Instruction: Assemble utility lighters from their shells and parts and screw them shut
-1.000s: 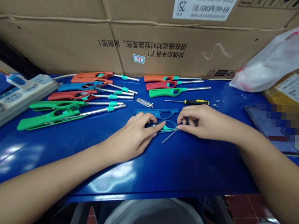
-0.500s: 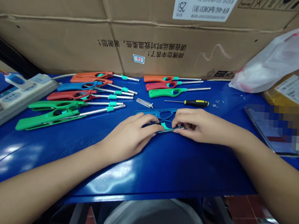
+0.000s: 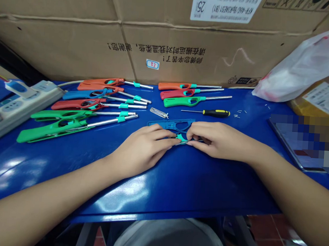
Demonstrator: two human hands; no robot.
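Both hands work close together on a blue gas lighter body with a teal trigger (image 3: 181, 139). My left hand (image 3: 147, 150) has its fingers closed on the body's left part, fingertips at the trigger. My right hand (image 3: 217, 140) pinches its right end; part of a metal tube shows there, and much of the body is hidden by fingers. Just behind lies a separate blue lighter shell half (image 3: 167, 123), flat on the table. Beyond it are a small clear fuel tank (image 3: 158, 112) and a black-and-yellow screwdriver (image 3: 216, 113).
Coloured lighters (image 3: 71, 103) lie in a group at left; three more lighters (image 3: 184, 102) lie at the back. Small loose screws (image 3: 237, 115) are right of the screwdriver. A power strip (image 3: 23, 107), a phone (image 3: 297, 146), a plastic bag (image 3: 301, 68) and a cardboard box (image 3: 164, 37) surround the blue table (image 3: 177, 190).
My right hand has shifted slightly left and down, its fingertips nearer the trigger. My left fingertips have edged right, onto the trigger. The other things lie as before.
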